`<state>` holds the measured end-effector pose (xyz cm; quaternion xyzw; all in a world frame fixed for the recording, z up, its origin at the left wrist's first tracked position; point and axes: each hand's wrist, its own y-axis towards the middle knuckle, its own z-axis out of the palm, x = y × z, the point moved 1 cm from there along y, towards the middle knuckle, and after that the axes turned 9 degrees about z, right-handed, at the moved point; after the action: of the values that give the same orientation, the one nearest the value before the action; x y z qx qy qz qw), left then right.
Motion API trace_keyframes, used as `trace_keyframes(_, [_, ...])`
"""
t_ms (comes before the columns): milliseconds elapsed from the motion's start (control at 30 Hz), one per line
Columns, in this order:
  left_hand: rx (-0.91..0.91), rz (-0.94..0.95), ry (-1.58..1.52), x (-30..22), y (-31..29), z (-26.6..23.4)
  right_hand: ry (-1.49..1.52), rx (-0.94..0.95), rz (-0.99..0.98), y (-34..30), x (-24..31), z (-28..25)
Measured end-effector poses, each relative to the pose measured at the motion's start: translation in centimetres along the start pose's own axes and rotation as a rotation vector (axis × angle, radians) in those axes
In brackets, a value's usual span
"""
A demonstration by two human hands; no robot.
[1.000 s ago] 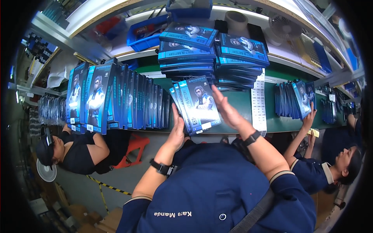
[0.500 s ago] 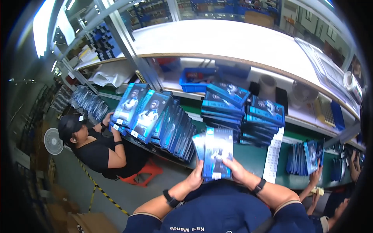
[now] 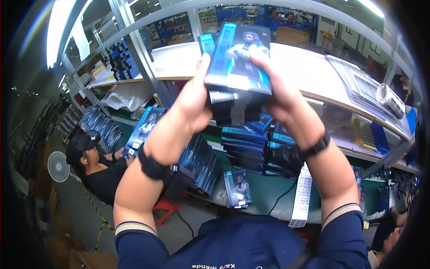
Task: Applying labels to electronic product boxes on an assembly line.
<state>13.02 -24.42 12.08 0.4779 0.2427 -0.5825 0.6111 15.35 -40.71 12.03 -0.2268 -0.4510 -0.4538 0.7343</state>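
My left hand [image 3: 192, 101] and my right hand [image 3: 283, 89] grip a small stack of flat blue-and-black boxes [image 3: 239, 56] from both sides. The top box has a figure printed on its front. The stack is lifted high, in front of the white upper shelf, and its lower part is blurred. My left thumb lies along its side, and the right thumb reaches over the top face. Below, a few similar boxes [image 3: 238, 189] lie on the green bench [image 3: 264, 197]. Taller piles of boxes [image 3: 242, 150] stand behind them, partly hidden by my hands.
A long row of leaning boxes [image 3: 199, 166] is on the left of the bench, where a seated person [image 3: 96, 170] handles another box. A label sheet [image 3: 302, 197] hangs over the front edge. Dark cables run nearby. The shelf [image 3: 304, 67] holds a white roll [image 3: 389, 98].
Both hands have risen from the bench's front edge to shelf height with the stack of boxes. The small group of boxes on the bench beneath is now visible.
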Motion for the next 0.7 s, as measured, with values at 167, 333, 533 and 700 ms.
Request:
trace_keyframes(167, [0.069,-0.018,-0.010,0.6,9.8,-2.9,-0.021,-0.109,0.093,10.6,2.7,-4.6])
trace_keyframes(333, [0.102,-0.166,0.027,0.5,14.1,-4.9,-0.331,-0.269,0.196,11.4,4.5,-3.8])
trace_keyframes(533, [0.191,-0.108,-0.015,1.1,16.4,-8.7,-0.344,-0.368,0.113,13.3,3.5,-3.1])
trace_keyframes(700, [-0.187,0.322,0.348,-1.7,6.8,-5.4,-0.416,-0.221,-0.308,5.1,2.9,-6.5])
